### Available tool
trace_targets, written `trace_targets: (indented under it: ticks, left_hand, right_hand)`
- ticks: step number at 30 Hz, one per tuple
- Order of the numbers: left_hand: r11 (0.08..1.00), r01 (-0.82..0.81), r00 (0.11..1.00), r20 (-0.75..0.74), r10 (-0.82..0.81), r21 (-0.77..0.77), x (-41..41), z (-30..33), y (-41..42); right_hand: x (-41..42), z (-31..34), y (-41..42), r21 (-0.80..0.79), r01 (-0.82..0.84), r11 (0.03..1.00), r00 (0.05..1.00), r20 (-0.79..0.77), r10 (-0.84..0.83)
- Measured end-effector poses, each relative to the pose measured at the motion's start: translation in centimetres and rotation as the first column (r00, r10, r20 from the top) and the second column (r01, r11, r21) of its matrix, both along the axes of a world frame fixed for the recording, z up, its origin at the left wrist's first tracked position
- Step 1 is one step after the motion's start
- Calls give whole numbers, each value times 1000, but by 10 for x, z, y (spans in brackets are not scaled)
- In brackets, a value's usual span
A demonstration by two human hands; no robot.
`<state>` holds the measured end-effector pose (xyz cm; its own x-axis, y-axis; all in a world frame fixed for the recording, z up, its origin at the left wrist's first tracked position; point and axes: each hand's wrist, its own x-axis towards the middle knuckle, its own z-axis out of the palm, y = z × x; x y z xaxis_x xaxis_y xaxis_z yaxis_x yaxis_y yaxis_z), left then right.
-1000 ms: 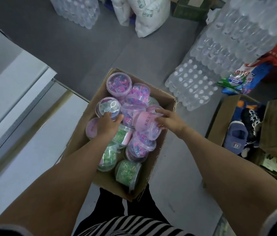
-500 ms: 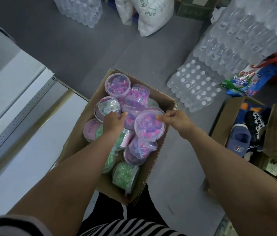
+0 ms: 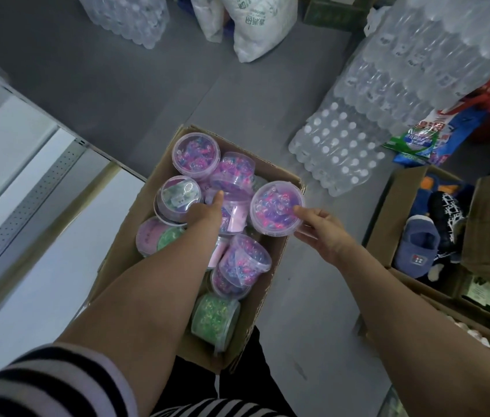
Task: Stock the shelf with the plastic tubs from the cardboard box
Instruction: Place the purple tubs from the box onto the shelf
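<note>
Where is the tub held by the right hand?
In the head view, the pink-purple tub sits pinched in the right hand, lid up, over the cardboard box right rim.

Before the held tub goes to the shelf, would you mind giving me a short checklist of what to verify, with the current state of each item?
1. Right hand has a hold on the purple tub: ok, thumb on the lid, fingers at its rim.
2. Tub's lid is on: ok, it looks seated, though the seal cannot be checked.
3. Tub is free of the cardboard box: cannot tell; it sits over the right wall, height unclear.
4. Left hand has its own tub: not ok; it reaches among the tubs, with no grip showing.
5. Shelf has room: ok, the white board to the left shows bare surface.
</note>
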<state>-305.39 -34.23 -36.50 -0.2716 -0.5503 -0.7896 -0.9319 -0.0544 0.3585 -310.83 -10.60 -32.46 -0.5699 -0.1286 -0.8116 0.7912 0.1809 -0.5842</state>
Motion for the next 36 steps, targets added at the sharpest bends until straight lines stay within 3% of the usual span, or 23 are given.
trace_targets:
  ticks: [5,9,14,16,21,28,36]
  left_hand:
    - [999,-36,999,43,34,38,-6,5,-1]
    - [968,-169,983,-36,178,186,-3,6,-4]
    - [923,-226,961,-84,263,311,13,-44,-16]
    - [887,-267,932,-133,337,377,20,-28,-17]
    - [841,-179,910,-239,339,510,48,53,-15]
    - [793,-193,869,-274,411,577,110,73,-51]
    - [823,-231,747,-447,491,518,225,148,-93]
  right_hand:
    - [16,1,9,6,72,997,997,8,-72]
    - [31,7,12,19,135,991,991,9,-135]
    - [56,20,12,-3,214,977,977,13,-214]
    - [68,28,8,-23,243,970,970,8,-243]
    - [101,42,-6,-44,317,947,947,-34,-318]
    - [151,68,-35,-62,282,958,956,-73,-286]
    - [203,136,-84,-222,30,975,984,-165,-68]
